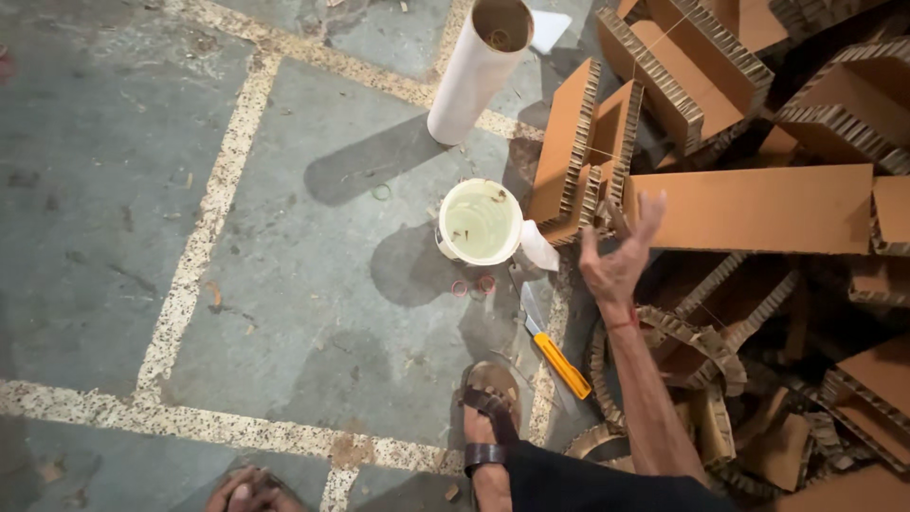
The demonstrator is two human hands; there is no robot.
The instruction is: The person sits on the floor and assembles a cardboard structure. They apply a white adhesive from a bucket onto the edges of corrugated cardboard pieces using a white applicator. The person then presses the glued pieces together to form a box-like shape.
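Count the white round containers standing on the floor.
2: a tall white tube at the top, and a short white tub below it beside the cardboard pieces. Others may be hidden.

Left hand: not visible in the head view. Right hand (pixel 621 261): fingertips motion-blurred; contact with the cardboard panel (pixel 758 209) at its 2 o'clock cannot be determined. That panel is partly covered by neighbouring honeycomb pieces. Cardboard pile (pixel 815 398) at 4 o'clock: cut by right and bottom edges. Yellow-handled knife (pixel 559 362): blade too indistinct to judge. Tall tube (pixel 474 71) at 12 o'clock: its rim touches the top edge. Second foot (pixel 248 491) at 7 o'clock: cropped by the bottom edge.
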